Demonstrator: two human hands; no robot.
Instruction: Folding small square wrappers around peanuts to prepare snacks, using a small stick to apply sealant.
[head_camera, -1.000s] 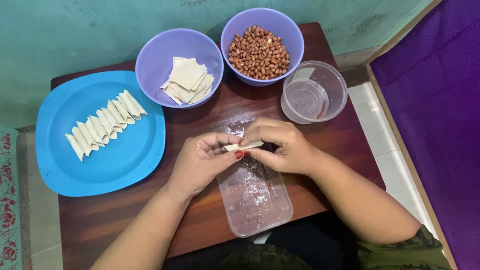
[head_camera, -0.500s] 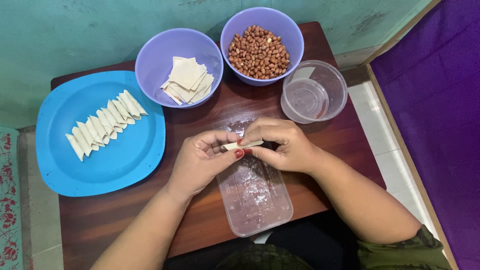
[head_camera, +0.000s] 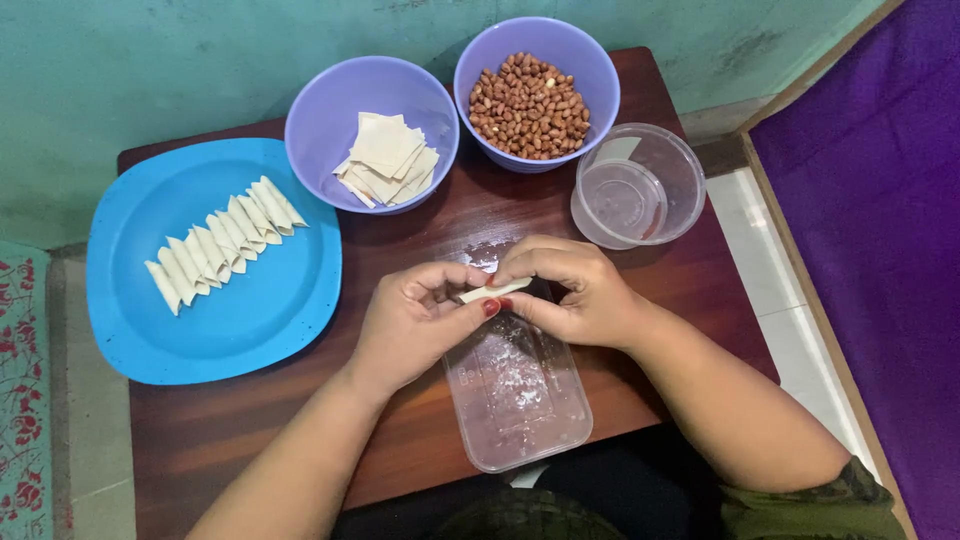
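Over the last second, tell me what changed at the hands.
Almost nothing. Both hands, left and right, still pinch the wrapper roll over the clear tray, with no visible shift. The plate, bowls and cup stayed put.

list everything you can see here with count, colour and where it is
table: one, dark brown wood, under everything
plate: one, blue, on the table's left part
folded pastries: about a dozen, pale cream, in a slanted row on the plate
wrapper bowl: one, purple, behind the plate's right edge
wrapper squares: a small stack, pale cream, inside that bowl
peanut bowl: one, purple, at the back right
peanuts: many, reddish brown, filling that bowl
round tub: one, clear plastic, right of the peanut bowl
rectangular tray: one, clear plastic, floury, at the front edge under the hands
wrapper piece: one, cream, pinched between both hands
left hand: one, holding the wrapper piece
right hand: one, holding the wrapper piece
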